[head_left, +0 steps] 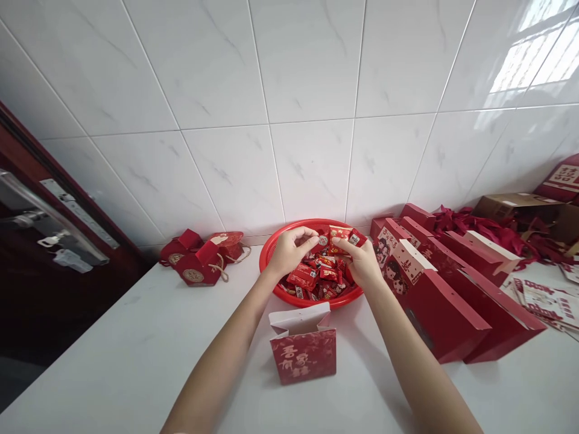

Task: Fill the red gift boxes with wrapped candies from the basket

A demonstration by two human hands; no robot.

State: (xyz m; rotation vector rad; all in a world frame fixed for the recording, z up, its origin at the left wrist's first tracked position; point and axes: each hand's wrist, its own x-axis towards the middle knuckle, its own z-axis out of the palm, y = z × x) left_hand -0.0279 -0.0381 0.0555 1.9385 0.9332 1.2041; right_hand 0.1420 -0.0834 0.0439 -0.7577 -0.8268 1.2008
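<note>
My left hand (292, 250) is over the left side of a red plastic basket (266, 259), its thumb and fingertips pinched together. Whether anything small sits in that pinch I cannot make out. On the basket's right side, my right hand (362, 260) grips wrapped candies, among them a red and gold packet (340, 239) under the thumb and a darker red one (356, 237). Many more red-wrapped candies (303, 276) fill the basket below both hands. Between my forearms a red paper gift bag (304, 355) stands upright, its white-lined top open.
Several tall red gift bags (434, 301) stand in rows at the right. Small red boxes with rope handles (199, 265) sit at the left. Behind the bags lie red ribbons (465, 226), a cardboard box (511, 205) and printed cards (549, 301). A tiled wall (312, 169) borders the white table (136, 349).
</note>
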